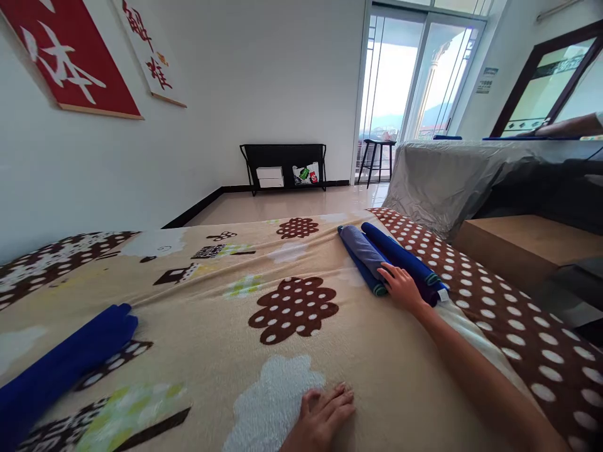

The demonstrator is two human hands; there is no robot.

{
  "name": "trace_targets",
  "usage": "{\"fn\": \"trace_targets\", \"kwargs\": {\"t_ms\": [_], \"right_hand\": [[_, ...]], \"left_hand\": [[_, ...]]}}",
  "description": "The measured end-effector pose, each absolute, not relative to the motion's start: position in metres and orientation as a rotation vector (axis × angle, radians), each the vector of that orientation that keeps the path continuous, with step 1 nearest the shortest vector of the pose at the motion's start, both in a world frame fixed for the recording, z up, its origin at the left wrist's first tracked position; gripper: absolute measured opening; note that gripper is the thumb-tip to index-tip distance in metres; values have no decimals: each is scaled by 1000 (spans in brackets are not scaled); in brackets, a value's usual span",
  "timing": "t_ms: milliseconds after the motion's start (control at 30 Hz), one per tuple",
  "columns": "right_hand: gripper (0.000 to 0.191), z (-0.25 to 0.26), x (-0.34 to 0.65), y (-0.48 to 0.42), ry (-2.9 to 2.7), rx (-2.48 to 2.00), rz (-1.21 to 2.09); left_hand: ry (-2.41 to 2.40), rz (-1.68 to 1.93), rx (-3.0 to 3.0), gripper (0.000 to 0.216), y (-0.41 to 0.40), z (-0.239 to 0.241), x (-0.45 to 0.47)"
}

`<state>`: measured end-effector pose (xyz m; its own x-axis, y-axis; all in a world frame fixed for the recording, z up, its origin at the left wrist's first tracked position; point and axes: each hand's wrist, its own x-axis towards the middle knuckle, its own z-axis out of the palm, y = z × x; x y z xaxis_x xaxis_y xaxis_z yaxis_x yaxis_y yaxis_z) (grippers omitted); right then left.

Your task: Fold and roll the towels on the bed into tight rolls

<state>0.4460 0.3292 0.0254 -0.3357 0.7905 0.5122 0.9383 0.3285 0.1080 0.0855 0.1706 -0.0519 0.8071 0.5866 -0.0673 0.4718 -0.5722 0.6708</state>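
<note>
My right hand [402, 287] reaches out over a patterned beige blanket [226, 314] and rests on the near ends of rolled cloths. A grey-blue roll [362, 251] lies under my fingers, with a dark blue roll [400, 254] beside it on the right. The fingers lie stretched over the rolls, not wrapped round them. My left hand [323, 417] lies flat on the blanket near the bottom edge, fingers extended, holding nothing. A bright blue cloth roll [61, 364] lies at the lower left, apart from both hands.
A covered grey piece of furniture [443, 176] and a wooden block [522, 245] stand to the right. Another person's arm [565, 127] rests on top at far right. A black rack [282, 166] stands against the far wall, beside glass doors [414, 81].
</note>
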Motion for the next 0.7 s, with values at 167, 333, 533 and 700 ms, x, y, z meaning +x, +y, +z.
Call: {"fn": "trace_targets", "kwargs": {"t_ms": [167, 333, 533, 700], "right_hand": [[49, 22, 462, 309, -2168, -1488, -496], [66, -5, 491, 268, -1995, -1490, -366], [60, -37, 520, 240, -1932, -1598, -308], [48, -30, 516, 229, -1956, -1584, -230]], "left_hand": [[1032, 347, 2340, 45, 178, 1, 16], [2164, 662, 2225, 47, 204, 58, -166], [2913, 218, 1637, 61, 196, 45, -308], [2855, 498, 1814, 45, 201, 54, -308]]}}
